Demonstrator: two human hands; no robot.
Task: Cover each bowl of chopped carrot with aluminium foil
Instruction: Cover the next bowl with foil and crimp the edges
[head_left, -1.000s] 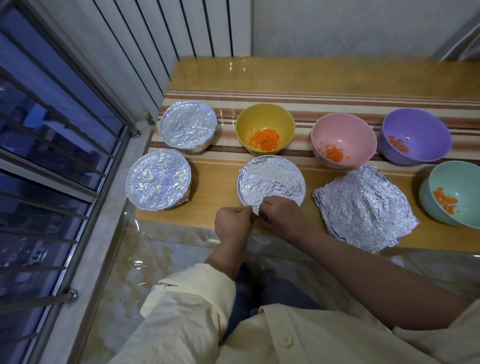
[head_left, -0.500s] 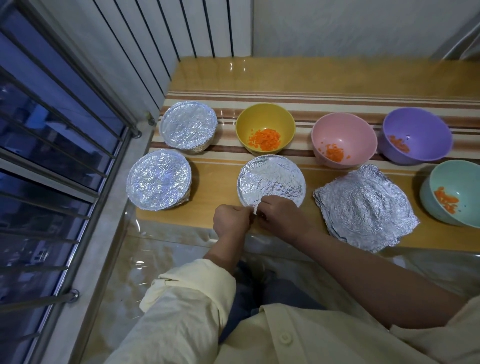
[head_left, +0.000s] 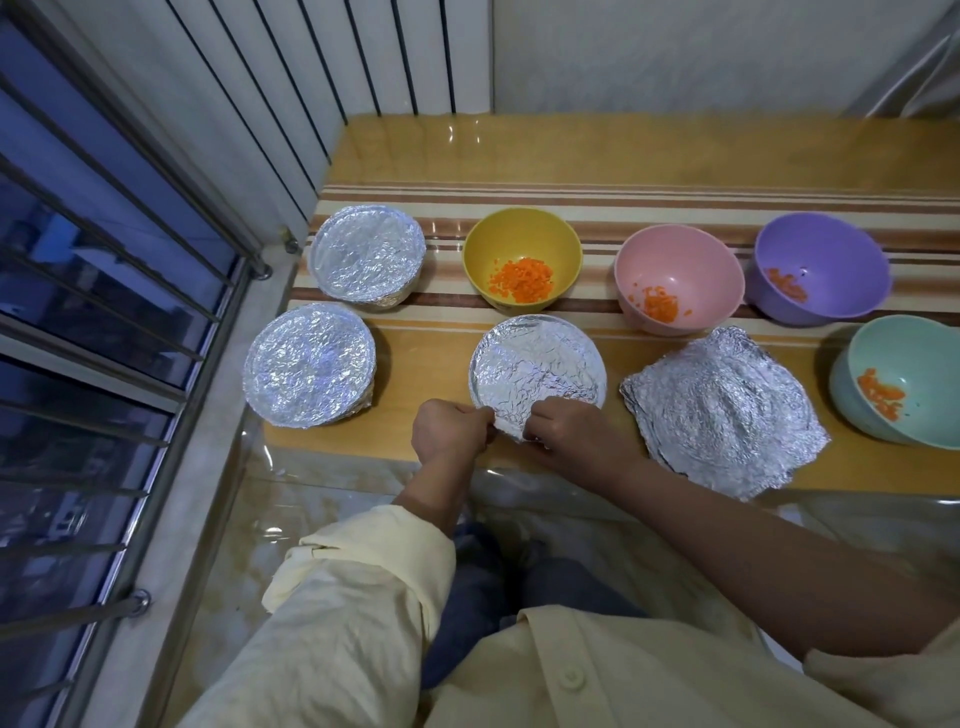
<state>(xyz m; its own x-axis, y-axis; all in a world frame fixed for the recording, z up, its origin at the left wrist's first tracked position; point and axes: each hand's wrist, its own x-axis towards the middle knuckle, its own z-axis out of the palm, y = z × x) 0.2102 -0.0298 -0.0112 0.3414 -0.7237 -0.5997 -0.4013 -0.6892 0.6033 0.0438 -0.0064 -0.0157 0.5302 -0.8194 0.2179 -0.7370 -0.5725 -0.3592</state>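
as left hand (head_left: 449, 431), right hand (head_left: 571, 439) pinch foil (head_left: 535, 364), yellow bowl (head_left: 521, 249) behind

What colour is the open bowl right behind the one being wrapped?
Yellow, with orange chopped carrot inside; clearest in the head view.

A striped wooden table (head_left: 675, 156) meets ribbed white wall panels (head_left: 291, 78) beside a barred window (head_left: 78, 291).

The left hand (head_left: 451, 434) has edged from the right hand (head_left: 579, 439), seemingly baring more foil (head_left: 511, 422).
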